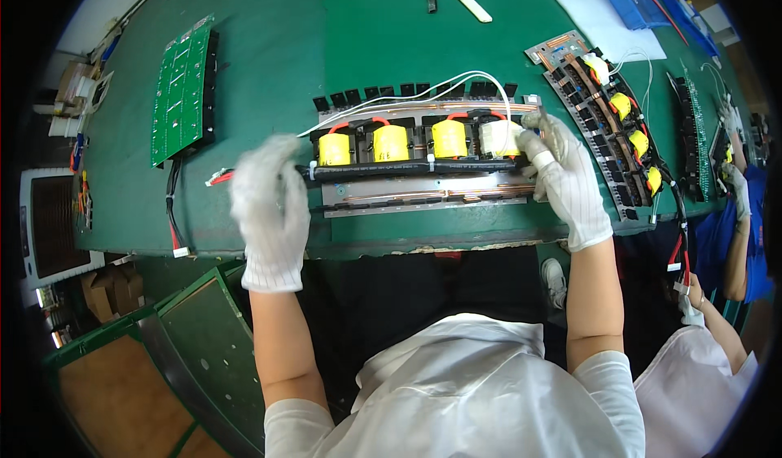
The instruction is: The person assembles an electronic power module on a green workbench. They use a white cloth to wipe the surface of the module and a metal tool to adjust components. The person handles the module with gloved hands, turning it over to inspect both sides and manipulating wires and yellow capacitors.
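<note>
Board assembly (pixel 423 169) with four yellow-wrapped coils (pixel 391 142) sits across the middle of the green table (pixel 269 67), close to the near edge, and that's what both hands are on. I'm watching from the head view, so going big to small: the table takes up most of the picture. On its far left lies a green circuit board (pixel 183 91) with a black cable running down off it. Off to the right there's a second board assembly (pixel 607 116) with the same yellow coils, lying at an angle.

My left hand (pixel 269 205), in a white glove, is at the left end of the assembly. It looks blurred, with the fingers curled down over the end, but I can't tell if they actually grip anything. My right hand (pixel 562 173), also gloved, is at the right end, fingers closed around that end next to the last coil. White wires (pixel 407 95) loop over the top of the assembly.
</note>
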The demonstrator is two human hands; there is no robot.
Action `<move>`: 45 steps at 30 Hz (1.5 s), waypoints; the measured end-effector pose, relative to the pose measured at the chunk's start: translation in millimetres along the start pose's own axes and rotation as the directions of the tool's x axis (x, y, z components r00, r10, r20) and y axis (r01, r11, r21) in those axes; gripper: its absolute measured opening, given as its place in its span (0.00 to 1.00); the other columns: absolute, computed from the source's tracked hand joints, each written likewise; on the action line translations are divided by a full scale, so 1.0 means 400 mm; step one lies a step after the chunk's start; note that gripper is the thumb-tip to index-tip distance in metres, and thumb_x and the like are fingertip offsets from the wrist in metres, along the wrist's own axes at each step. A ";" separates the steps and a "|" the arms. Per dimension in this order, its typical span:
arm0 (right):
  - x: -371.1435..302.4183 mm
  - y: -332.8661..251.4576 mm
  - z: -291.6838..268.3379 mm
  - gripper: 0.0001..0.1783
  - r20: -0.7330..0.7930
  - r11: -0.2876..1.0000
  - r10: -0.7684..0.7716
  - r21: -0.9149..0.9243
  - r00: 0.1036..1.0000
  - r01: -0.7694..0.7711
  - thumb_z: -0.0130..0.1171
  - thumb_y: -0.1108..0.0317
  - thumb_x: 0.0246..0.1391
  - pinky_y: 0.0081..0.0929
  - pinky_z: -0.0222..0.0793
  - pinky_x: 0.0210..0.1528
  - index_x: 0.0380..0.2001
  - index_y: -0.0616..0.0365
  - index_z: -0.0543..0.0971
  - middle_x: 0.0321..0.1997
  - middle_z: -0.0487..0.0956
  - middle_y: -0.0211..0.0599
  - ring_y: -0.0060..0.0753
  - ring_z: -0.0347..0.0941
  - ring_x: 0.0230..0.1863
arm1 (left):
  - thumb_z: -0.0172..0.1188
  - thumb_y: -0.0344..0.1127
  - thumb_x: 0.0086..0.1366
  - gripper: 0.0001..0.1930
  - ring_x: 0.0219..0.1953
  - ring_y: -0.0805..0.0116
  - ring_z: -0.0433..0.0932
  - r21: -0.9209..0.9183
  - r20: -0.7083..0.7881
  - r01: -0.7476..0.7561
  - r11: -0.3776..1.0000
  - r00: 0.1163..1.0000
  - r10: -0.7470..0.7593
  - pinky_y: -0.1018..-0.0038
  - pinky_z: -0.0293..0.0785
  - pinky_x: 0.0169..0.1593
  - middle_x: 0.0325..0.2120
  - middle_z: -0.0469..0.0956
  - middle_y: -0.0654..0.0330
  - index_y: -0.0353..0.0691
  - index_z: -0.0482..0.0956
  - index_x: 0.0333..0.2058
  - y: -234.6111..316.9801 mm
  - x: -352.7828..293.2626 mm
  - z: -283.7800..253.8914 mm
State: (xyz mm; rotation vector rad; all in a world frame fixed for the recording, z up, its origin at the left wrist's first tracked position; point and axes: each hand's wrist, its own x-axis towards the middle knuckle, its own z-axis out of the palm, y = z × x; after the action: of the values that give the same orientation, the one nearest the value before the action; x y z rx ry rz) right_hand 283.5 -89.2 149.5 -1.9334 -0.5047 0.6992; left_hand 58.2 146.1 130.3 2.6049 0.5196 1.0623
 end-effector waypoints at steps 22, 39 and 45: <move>0.075 0.021 -0.047 0.38 0.437 0.916 -0.241 -0.194 0.867 0.352 0.62 0.52 0.49 0.34 0.67 0.52 0.58 0.61 0.63 0.47 0.74 0.55 0.52 0.71 0.50 | 0.71 0.41 0.44 0.24 0.36 0.61 0.73 0.049 0.201 -0.136 0.989 0.972 0.124 0.63 0.66 0.42 0.32 0.74 0.63 0.45 0.76 0.42 0.295 -0.052 0.180; 0.067 0.055 -0.043 0.43 0.313 0.966 -0.235 -0.031 0.920 0.257 0.67 0.54 0.43 0.33 0.66 0.55 0.60 0.61 0.62 0.52 0.72 0.49 0.40 0.70 0.53 | 0.69 0.40 0.48 0.19 0.40 0.59 0.75 -0.137 0.273 -0.144 0.980 0.945 0.177 0.63 0.71 0.46 0.37 0.78 0.58 0.41 0.79 0.39 0.230 0.019 0.056; 0.051 0.024 -0.041 0.44 0.230 0.989 -0.133 -0.033 0.964 0.145 0.65 0.52 0.41 0.22 0.64 0.39 0.59 0.64 0.64 0.34 0.73 0.35 0.25 0.68 0.35 | 0.65 0.39 0.51 0.21 0.44 0.52 0.74 0.218 0.277 0.016 0.976 0.958 -0.077 0.60 0.68 0.51 0.43 0.76 0.54 0.39 0.77 0.44 0.079 0.033 0.007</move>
State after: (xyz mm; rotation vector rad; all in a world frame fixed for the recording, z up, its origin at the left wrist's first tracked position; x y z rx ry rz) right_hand 310.3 -91.7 141.6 -1.8526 -0.7986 0.8275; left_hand 75.9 123.2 148.7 2.8504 0.6527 0.6285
